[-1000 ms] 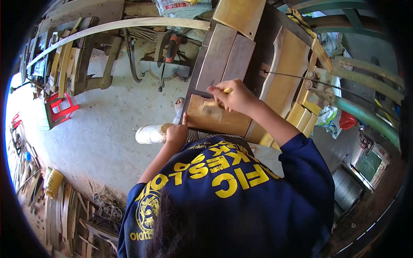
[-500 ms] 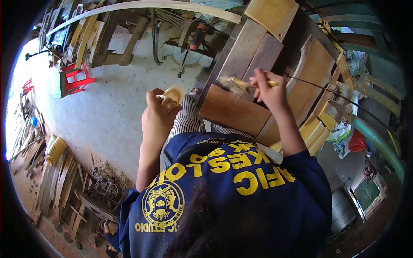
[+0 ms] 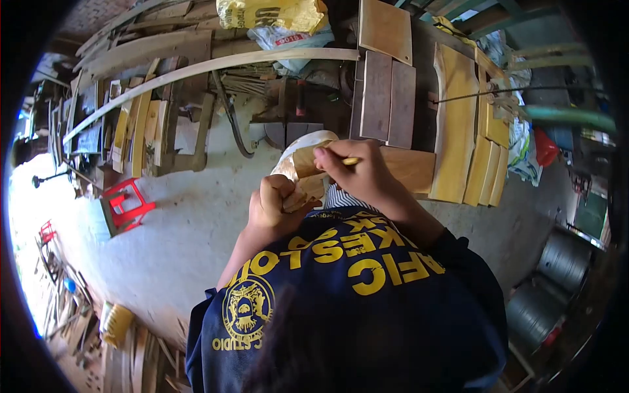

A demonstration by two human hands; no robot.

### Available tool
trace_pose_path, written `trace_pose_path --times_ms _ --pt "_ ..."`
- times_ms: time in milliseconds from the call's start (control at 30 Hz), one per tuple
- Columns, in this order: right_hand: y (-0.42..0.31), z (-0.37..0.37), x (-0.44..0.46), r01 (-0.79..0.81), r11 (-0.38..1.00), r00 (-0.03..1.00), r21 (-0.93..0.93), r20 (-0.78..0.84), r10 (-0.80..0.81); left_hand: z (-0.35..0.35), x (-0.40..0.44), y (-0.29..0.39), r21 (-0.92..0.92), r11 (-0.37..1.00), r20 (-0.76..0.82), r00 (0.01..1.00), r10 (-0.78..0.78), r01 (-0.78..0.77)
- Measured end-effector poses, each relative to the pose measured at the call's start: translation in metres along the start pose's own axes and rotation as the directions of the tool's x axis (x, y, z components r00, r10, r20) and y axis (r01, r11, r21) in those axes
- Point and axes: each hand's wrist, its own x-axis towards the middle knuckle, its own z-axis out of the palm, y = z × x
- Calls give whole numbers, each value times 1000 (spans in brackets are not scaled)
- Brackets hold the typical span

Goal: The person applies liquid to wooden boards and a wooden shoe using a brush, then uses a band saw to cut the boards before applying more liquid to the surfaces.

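My left hand (image 3: 272, 200) is closed around a whitish plastic container (image 3: 313, 139), its wall stained tan, tilted with the opening toward my right hand. My right hand (image 3: 360, 171) grips a paintbrush (image 3: 352, 161) by its yellow handle. The brush's bristle end is at the container's mouth; whether it touches the inside, I cannot tell. Right beside my right hand lies a reddish-brown wooden board (image 3: 409, 171), partly covered by the wrist. Two darker boards (image 3: 386, 98) lie just beyond it on the work surface.
A paler wooden slab (image 3: 455, 124) and narrow strips lie at the right. A long curved wooden strip (image 3: 216, 63) spans the upper left. Stacked lumber (image 3: 141, 134), a red stool (image 3: 128, 204) and a yellow container (image 3: 114, 324) stand on the left. Metal drums (image 3: 540, 311) are at lower right.
My right hand has moved left with the paintbrush, from over the boards to the container. My left hand has moved right with the container. The view has turned.
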Motion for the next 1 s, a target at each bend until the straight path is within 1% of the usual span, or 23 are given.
trace_pose_path --times_ms 67,133,167,200,233,267,300,333,367,400,467,500,533,567,600,633,667,733,767,800,867,900,1000 --pt "-11 26 1 -17 997 999 -69 -40 14 -21 -9 -13 -87 995 40 998 -51 55" --pt "-11 46 2 133 955 987 -267 -56 -153 -38 -14 -20 -67 997 72 997 -22 27" --pt "-16 52 0 51 964 997 -262 -42 -64 -41 -18 -26 -123 990 55 997 -61 68" --pt "-22 55 1 44 960 995 -277 -69 -65 -44 -19 -30 -181 978 43 994 -101 107" --pt "-26 58 2 -37 980 999 -193 -19 34 -49 -15 -32 -136 989 47 997 -57 63" --pt "-29 60 3 -123 986 991 -110 38 128 -48 -18 -38 -149 988 60 998 -33 41" --pt "-25 65 2 -74 988 997 -134 -33 70 -43 -19 -42 -224 972 91 995 -50 69" --pt "-22 69 2 -82 986 996 -143 -57 75 -41 -18 -46 -295 950 125 990 -69 104" --pt "-20 71 2 -28 980 993 -195 -115 5 -44 -17 -51 -212 977 182 983 2 38" --pt "-18 72 3 23 968 984 -251 -166 -66 -48 -9 -48 -224 974 193 981 19 25" --pt "-18 70 2 4 958 981 -288 -183 -59 -48 4 -46 -305 949 200 979 -23 85" --pt "-19 66 2 -79 983 990 -167 -128 58 -47 8 -49 -307 944 238 970 -48 122" --pt "-20 62 3 -171 984 984 -48 -59 168 -43 9 -54 -317 941 244 969 -37 116" --pt "-7 63 0 -63 992 982 -110 -182 42 -37 8 -62 -293 943 295 953 -66 156" --pt "-4 54 -1 -69 991 982 -119 -186 46 -30 10 -69 -268 943 342 935 -99 198" --pt "0 38 -4 -253 959 920 127 -275 279 -23 15 -74 -159 972 369 924 -103 172" --pt "5 22 -7 -389 840 807 378 -300 509 -16 20 -80 -166 970 367 924 -105 176" --pt "19 -21 3 -225 851 704 475 -524 479 -3 29 -96 100 966 498 829 -255 237" --pt "30 -43 12 -200 884 655 423 -613 442 4 27 -109 171 941 546 767 -337 292" --pt "43 -66 23 -181 913 600 365 -695 397 10 29 -115 168 941 547 766 -337 295" --pt "75 -111 53 -351 923 529 159 -779 336 23 37 -122 322 895 651 614 -447 310" --pt "96 -134 68 -356 930 544 92 -789 286 28 45 -119 345 880 681 558 -473 325" --pt "164 -186 122 -422 903 562 -79 -805 192 56 40 -135 309 896 716 542 -440 320"
